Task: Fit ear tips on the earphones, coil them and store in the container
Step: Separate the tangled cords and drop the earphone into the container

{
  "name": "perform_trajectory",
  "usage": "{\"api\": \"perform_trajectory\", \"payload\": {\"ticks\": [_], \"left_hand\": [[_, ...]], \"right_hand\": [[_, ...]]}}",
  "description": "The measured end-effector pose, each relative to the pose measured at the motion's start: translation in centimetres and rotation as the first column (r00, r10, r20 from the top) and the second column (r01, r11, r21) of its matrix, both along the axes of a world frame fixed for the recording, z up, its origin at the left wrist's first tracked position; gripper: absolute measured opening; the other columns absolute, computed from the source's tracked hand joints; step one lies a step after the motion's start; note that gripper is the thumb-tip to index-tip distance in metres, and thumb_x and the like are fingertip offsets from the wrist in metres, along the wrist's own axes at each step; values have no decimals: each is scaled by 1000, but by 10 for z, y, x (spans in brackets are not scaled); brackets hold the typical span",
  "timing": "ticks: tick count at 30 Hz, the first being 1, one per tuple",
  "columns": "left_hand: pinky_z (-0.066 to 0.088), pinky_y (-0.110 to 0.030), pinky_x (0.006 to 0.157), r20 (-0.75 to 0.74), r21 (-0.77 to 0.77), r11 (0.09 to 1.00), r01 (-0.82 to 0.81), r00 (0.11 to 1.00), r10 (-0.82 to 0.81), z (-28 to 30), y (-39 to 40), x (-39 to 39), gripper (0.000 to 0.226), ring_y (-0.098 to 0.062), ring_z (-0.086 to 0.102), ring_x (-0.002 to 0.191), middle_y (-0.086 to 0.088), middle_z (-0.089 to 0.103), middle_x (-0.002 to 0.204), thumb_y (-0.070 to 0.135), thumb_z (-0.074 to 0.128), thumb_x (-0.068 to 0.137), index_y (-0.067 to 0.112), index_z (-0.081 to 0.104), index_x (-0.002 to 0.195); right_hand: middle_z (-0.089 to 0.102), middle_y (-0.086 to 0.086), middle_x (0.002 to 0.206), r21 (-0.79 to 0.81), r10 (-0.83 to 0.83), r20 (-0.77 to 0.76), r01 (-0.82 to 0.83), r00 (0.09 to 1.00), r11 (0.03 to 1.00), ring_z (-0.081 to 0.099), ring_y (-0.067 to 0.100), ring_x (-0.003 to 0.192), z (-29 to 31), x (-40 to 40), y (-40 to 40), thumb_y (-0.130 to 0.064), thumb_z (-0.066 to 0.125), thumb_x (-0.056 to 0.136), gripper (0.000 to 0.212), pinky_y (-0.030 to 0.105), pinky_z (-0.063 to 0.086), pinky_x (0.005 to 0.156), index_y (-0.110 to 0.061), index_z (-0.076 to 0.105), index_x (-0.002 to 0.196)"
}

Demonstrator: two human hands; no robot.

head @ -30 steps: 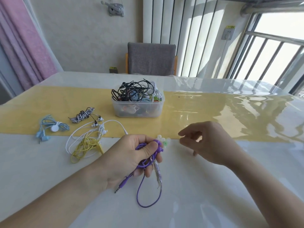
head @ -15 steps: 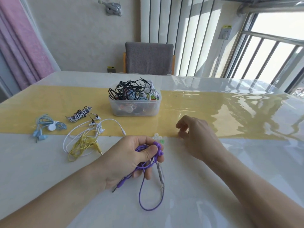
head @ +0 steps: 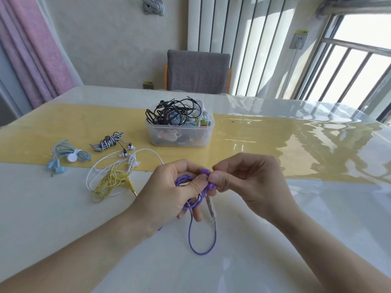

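My left hand grips the purple earphones above the white table, thumb pressing the cord; a loop of cord hangs below. My right hand has thumb and forefinger pinched against the purple earbud at my left thumb; an ear tip between them is hidden, so I cannot tell what it holds. The clear plastic container, stuffed with coiled earphones, stands behind on the yellow runner. Loose ear tips seen before are hidden behind my hands.
To the left lie yellow earphones tangled with white earphones, a black-and-white striped coil and a light blue set. A grey chair stands beyond the table's far edge.
My right hand left the spot on the table by the loose ear tips and came left to the purple earbud. My left hand rose slightly with the earphones.
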State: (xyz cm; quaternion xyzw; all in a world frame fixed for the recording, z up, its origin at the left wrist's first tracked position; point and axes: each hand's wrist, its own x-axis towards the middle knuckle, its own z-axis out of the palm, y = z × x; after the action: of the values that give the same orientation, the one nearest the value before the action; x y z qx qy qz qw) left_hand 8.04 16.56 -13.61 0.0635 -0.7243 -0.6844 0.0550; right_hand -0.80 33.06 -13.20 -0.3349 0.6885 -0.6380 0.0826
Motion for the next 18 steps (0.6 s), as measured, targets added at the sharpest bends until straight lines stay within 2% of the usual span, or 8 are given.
{"api": "perform_trajectory", "payload": {"ticks": [3, 5, 12, 15, 18], "left_hand": [[28, -26, 41, -23, -10, 999, -44, 999, 44, 0, 0, -1, 8, -31, 60, 46, -11, 73, 78, 13, 60, 94, 9, 63, 99], [28, -26, 40, -26, -4, 998, -57, 998, 56, 0, -1, -1, 7, -31, 59, 45, -12, 73, 80, 13, 60, 94, 8, 63, 99], [28, -26, 42, -33, -17, 1000, -17, 999, 16, 2, 0, 0, 7, -31, 60, 46, -11, 72, 76, 12, 60, 94, 7, 62, 100], [30, -21, 39, -50, -31, 999, -20, 999, 18, 2, -1, 1, 5, -32, 58, 45, -6, 69, 71, 9, 59, 94, 6, 62, 98], [36, -16, 37, -80, -76, 997, -24, 997, 18, 2, -2, 0, 3, -32, 56, 42, -2, 67, 67, 6, 59, 94, 4, 61, 95]], "right_hand": [[76, 16, 78, -4, 101, 66, -101, 993, 995, 74, 31, 74, 1, -1, 3, -18, 78, 74, 21, 39, 61, 77, -4, 79, 90], [77, 16, 85, 26, 136, 76, -138, 988, 990, 75, 35, 83, 1, -3, 5, -15, 74, 79, 22, 42, 60, 84, -4, 78, 98], [74, 21, 81, -28, 164, 127, -162, 978, 986, 72, 32, 77, -2, -3, 2, -13, 69, 84, 16, 43, 60, 81, 1, 72, 89], [74, 19, 79, -51, 182, 172, -176, 968, 983, 71, 33, 78, -6, -5, 0, -17, 70, 84, 14, 46, 60, 82, -4, 74, 88], [73, 16, 80, -73, 226, 239, -215, 944, 974, 70, 31, 79, -9, -6, -1, -36, 79, 80, 25, 43, 59, 82, -12, 77, 88]]}}
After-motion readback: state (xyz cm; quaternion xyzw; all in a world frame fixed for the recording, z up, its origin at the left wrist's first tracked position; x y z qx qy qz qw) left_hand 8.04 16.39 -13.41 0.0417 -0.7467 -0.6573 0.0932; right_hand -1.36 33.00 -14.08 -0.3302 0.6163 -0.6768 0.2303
